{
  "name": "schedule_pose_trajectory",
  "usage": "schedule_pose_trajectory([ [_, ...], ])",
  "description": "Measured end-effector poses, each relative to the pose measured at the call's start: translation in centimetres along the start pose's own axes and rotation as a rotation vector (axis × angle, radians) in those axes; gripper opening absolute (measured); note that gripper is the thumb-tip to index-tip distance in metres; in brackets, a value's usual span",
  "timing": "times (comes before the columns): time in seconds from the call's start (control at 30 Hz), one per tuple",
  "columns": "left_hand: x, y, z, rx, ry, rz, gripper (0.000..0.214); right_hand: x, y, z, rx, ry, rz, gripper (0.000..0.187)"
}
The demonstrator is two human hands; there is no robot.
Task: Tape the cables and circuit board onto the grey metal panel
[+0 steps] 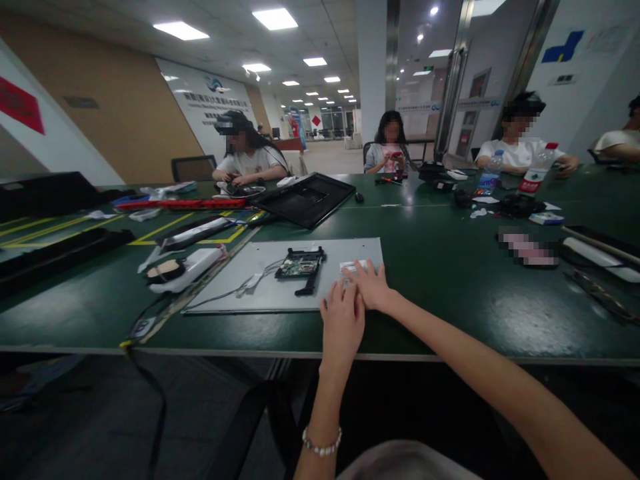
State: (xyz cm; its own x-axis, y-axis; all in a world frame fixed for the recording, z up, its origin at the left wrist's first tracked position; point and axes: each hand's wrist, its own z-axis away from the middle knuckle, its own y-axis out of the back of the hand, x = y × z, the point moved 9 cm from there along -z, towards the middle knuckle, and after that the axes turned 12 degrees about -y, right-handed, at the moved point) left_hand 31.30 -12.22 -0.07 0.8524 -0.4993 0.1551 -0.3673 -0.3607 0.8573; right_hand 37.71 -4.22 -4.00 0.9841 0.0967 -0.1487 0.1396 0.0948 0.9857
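Currently the right hand (373, 287) is spreading flat fingers over the white label (350, 267) beneath them, the left hand (343, 320) is resting open alongside, and a careless sweep risks snagging the circuit board (301, 265) just beyond.

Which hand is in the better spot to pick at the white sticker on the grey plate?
Probably the right. The right hand rests on the white sticker, while the left hand sits beside it at the grey plate's near edge, off the sticker.
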Motion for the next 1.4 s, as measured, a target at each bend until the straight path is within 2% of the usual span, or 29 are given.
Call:
schedule_pose_trajectory([
  [0.23, -0.2, -0.1, 0.3, -0.016, 0.015, -0.008, 0.043, -1.2, 0.1, -0.3, 0.101, 0.005, -0.041, 0.055],
  [0.37, 0.2, 0.0, 0.4, -0.006, 0.006, -0.003, 0.043, -1.0, 0.3, -0.1, 0.116, 0.005, -0.069, 0.054],
  [0.47, -0.5, 0.3, 0.2, 0.004, 0.023, -0.023, 0.042, -1.1, 0.5, 0.1, 0.118, 0.006, -0.087, 0.056],
  [0.53, -2.1, 0.7, 0.0, 0.002, 0.068, -0.074, 0.044, -1.2, 0.9, 0.3, 0.134, 0.003, -0.120, 0.057],
  [0.6, -4.7, 1.2, -0.2, -0.030, 0.139, -0.166, 0.049, -1.3, 1.2, 0.4, 0.142, -0.016, -0.156, 0.060],
  [0.77, -13.2, 1.2, -1.7, -0.319, 0.295, -0.370, 0.064, -1.4, 1.3, 0.4, 0.111, -0.046, -0.188, 0.064],
  [0.87, -16.9, 0.0, -3.6, -0.521, 0.260, -0.330, 0.066, -1.4, 1.3, 0.4, 0.110, -0.032, -0.191, 0.065],
  [0.97, -19.5, -0.3, -5.9, -0.562, 0.220, -0.332, 0.065, -1.3, 1.4, 0.3, 0.115, -0.037, -0.192, 0.065],
  [1.1, -21.5, -0.7, -7.2, -0.584, 0.230, -0.340, 0.070, -1.4, 1.4, 0.3, 0.104, -0.027, -0.193, 0.065],
  [1.23, -21.3, -0.3, -7.2, -0.532, 0.186, -0.336, 0.069, -1.3, 1.4, 0.3, 0.115, -0.029, -0.187, 0.064],
  [1.33, -21.2, 0.9, -7.0, -0.460, 0.141, -0.353, 0.062, -1.3, 1.4, 0.4, 0.126, -0.029, -0.186, 0.064],
  [1.4, -21.9, 2.4, -6.7, -0.399, 0.140, -0.422, 0.057, -1.3, 1.5, 0.5, 0.126, -0.019, -0.195, 0.064],
])
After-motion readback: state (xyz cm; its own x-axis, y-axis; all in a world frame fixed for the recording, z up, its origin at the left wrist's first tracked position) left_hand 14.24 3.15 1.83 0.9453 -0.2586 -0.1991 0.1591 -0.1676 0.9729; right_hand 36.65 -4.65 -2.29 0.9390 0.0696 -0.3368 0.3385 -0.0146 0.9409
